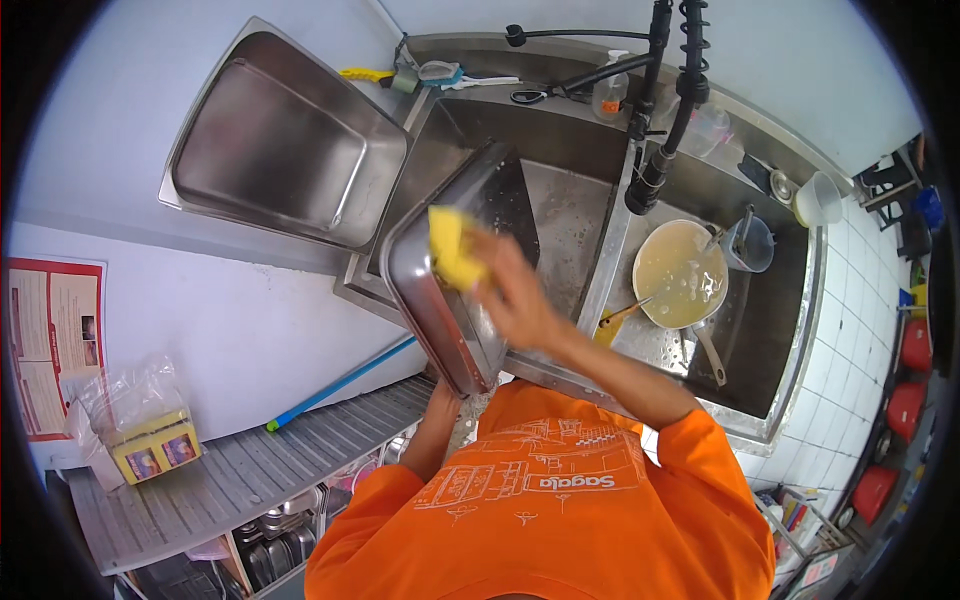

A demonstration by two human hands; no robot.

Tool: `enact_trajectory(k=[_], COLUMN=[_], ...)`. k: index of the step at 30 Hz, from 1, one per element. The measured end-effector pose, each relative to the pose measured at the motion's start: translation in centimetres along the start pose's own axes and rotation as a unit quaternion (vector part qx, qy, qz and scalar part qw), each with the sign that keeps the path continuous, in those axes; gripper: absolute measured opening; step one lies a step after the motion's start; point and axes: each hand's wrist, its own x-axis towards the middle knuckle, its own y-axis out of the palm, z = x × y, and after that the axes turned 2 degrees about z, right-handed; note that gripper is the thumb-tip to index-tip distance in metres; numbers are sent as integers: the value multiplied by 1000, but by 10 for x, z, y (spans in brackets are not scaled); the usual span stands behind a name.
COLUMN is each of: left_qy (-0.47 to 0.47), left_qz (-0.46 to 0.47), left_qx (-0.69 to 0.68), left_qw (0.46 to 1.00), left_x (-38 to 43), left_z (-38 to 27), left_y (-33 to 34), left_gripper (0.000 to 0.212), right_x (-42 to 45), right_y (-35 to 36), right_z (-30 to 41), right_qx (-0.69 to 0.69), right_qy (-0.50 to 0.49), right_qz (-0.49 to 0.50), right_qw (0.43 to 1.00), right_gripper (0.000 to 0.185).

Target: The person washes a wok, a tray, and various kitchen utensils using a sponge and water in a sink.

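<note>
A yellow sponge (451, 251) is gripped in my right hand (517, 296), which is blurred. It lies against a deep stainless steel food pan (416, 274). The pan is tilted on its side over the left sink basin (566, 225), its cavity facing right. My left hand (445, 401) holds the pan's near lower end; its fingers are hidden behind the metal. Another deep steel pan (277, 142) leans against the wall to the left, its inside towards me.
A black spring-hose faucet (667, 150) hangs over the basin divider. The right basin holds a pot of cloudy liquid (679, 274) and a plastic jug (748, 244). Brushes (441, 73) and a spray bottle (611, 90) line the back ledge. A ribbed shelf (247, 480) stands at left.
</note>
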Motion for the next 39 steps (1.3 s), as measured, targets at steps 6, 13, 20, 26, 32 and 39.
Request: enact_trajectory(k=[6, 13, 20, 26, 32, 39], left_qy=[-22, -118, -123, -126, -129, -132], left_qz=[-4, 5, -10, -20, -29, -34], left_qx=[-43, -153, -137, -128, -124, -116], left_qw=[999, 981, 983, 984, 983, 984], left_x=[-6, -32, -29, -34, -38, -41], left_z=[0, -5, -7, -10, -11, -11], left_y=[-4, -12, -10, -9, -8, -6], left_gripper=[44, 43, 43, 43, 43, 43], right_x=[-9, 64, 26, 57, 37, 46], right_y=[8, -61, -26, -70, -62, -68], right_z=[-14, -75, -50, -87, -83, -75], right_qx=[-121, -177, -105, -104, -55, -68], right_qy=[-21, 165, 104, 186, 114, 157], right_qz=[31, -174, -132, -224, -165, -150], right_qw=[992, 955, 980, 951, 978, 974], right_gripper=[39, 31, 24, 40, 47, 49])
